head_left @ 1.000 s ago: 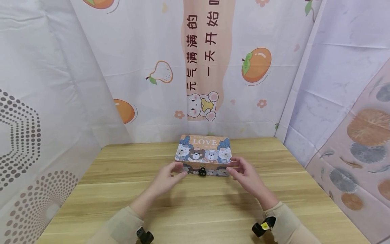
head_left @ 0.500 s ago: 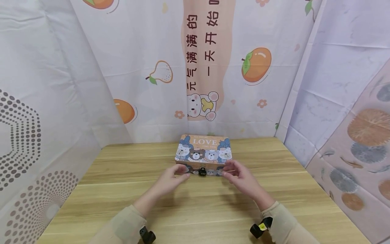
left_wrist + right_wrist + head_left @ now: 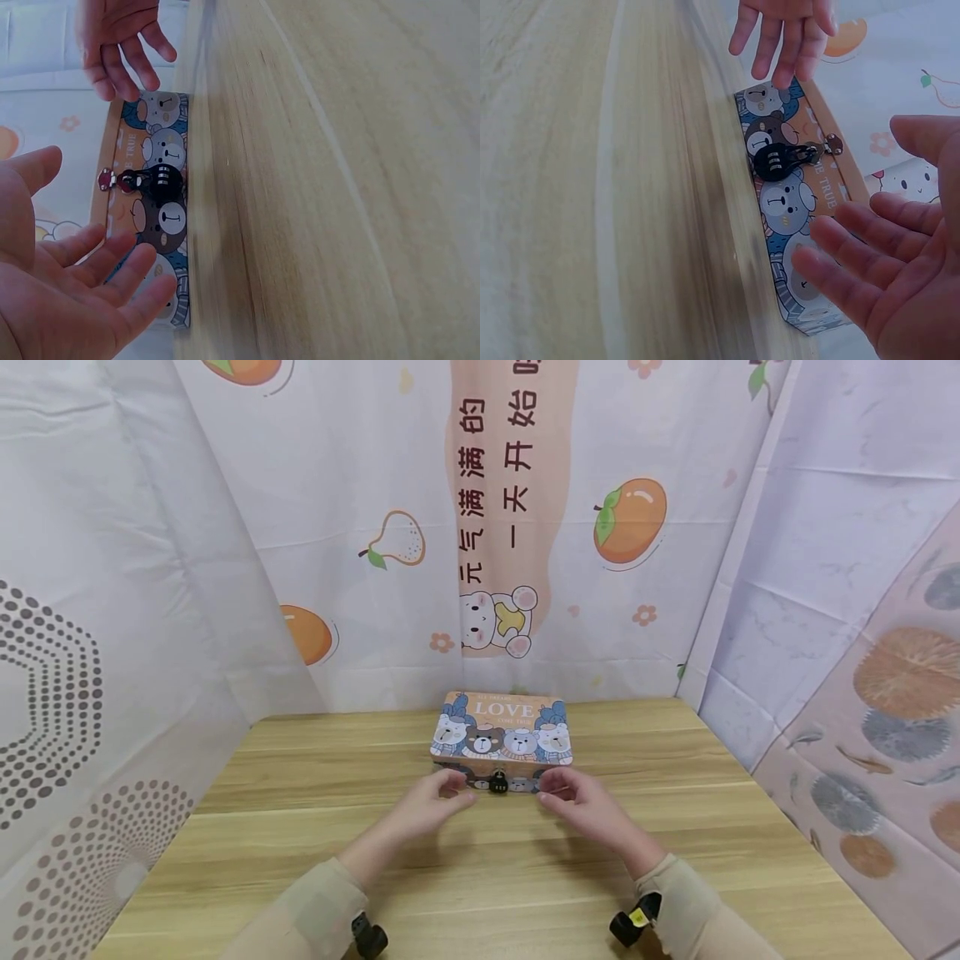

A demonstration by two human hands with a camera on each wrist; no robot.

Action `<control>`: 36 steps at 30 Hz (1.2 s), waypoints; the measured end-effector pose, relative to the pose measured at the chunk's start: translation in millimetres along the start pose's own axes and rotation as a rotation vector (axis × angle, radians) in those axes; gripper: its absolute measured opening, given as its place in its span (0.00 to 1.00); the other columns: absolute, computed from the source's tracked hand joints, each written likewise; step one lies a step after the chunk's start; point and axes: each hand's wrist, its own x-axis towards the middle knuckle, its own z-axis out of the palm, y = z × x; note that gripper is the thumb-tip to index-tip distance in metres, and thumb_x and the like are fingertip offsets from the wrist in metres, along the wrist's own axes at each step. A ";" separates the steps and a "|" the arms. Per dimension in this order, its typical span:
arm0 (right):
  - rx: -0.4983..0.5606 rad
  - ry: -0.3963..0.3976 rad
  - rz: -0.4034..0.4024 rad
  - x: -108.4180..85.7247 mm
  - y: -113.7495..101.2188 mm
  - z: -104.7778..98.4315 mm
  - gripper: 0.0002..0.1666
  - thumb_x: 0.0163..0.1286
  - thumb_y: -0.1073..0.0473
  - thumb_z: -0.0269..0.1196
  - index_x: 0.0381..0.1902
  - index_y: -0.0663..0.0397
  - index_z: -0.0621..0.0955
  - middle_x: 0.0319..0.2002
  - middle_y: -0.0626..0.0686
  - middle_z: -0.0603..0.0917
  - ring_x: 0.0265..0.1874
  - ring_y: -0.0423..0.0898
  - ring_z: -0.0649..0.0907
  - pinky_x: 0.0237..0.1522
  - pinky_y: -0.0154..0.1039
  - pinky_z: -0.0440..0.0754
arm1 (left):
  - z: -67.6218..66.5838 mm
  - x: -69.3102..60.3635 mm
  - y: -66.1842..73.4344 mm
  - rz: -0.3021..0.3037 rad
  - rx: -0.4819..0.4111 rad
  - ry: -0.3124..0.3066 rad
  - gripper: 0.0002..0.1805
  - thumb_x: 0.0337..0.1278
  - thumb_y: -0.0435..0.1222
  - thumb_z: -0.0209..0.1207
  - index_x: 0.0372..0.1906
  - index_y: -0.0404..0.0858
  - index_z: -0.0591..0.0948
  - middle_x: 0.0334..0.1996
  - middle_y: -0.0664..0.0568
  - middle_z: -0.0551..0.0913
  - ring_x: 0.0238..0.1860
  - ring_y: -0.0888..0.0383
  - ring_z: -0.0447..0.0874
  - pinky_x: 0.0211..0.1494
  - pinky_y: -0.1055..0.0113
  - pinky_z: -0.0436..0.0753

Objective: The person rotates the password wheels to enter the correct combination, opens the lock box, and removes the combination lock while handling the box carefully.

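A rectangular box (image 3: 501, 727) printed with cartoon bears and the word LOVE sits at the back middle of the table, its lid down. From the latch at its front hangs a black combination padlock (image 3: 498, 782), also plain in the right wrist view as a black lock (image 3: 775, 161) with number dials. My left hand (image 3: 427, 802) is by the box's front left corner, fingers loosely bent and holding nothing. Mirroring it, my right hand (image 3: 581, 806) is near the front right corner, palm facing inward, with nothing in it. Both wrist views show a gap between the hands and the padlock.
The wood-grain table (image 3: 480, 885) spreads out in front of the box. A white curtain (image 3: 360, 610) with fruit prints hangs right behind it, and patterned cloths enclose the left and right sides. A small black camera sits on each wrist.
Both hands have drawn inward and slightly toward me along the box's front, coming closer to the padlock from either side. The box has stayed in place.
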 end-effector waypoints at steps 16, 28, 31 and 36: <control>0.016 -0.115 0.027 7.0 2.4 15.8 0.25 0.71 0.62 0.66 0.61 0.70 0.76 0.55 0.66 0.82 0.50 0.56 0.85 0.47 0.42 0.85 | 8.2 11.2 -3.1 0.000 0.017 -0.050 0.25 0.68 0.40 0.63 0.62 0.30 0.76 0.58 0.39 0.80 0.56 0.46 0.78 0.62 0.47 0.76; -0.027 -0.154 0.035 12.8 1.1 24.9 0.25 0.71 0.64 0.66 0.62 0.71 0.75 0.55 0.66 0.82 0.52 0.59 0.84 0.54 0.51 0.83 | 11.3 14.4 -4.4 -0.017 0.036 -0.087 0.27 0.68 0.41 0.63 0.65 0.31 0.75 0.59 0.41 0.79 0.58 0.46 0.77 0.62 0.48 0.77; -0.032 -0.166 0.047 14.1 0.8 27.4 0.26 0.71 0.63 0.66 0.62 0.71 0.76 0.55 0.65 0.82 0.52 0.59 0.84 0.55 0.52 0.82 | 12.5 14.2 -2.5 -0.012 0.034 -0.088 0.26 0.68 0.40 0.63 0.64 0.31 0.75 0.58 0.40 0.80 0.58 0.45 0.78 0.61 0.48 0.77; -0.040 -0.171 0.040 17.1 2.0 31.3 0.25 0.72 0.63 0.65 0.62 0.71 0.75 0.56 0.65 0.82 0.53 0.58 0.83 0.56 0.54 0.81 | 16.0 15.4 -2.0 -0.019 0.029 -0.101 0.26 0.68 0.40 0.63 0.64 0.30 0.75 0.59 0.39 0.79 0.58 0.45 0.78 0.62 0.48 0.77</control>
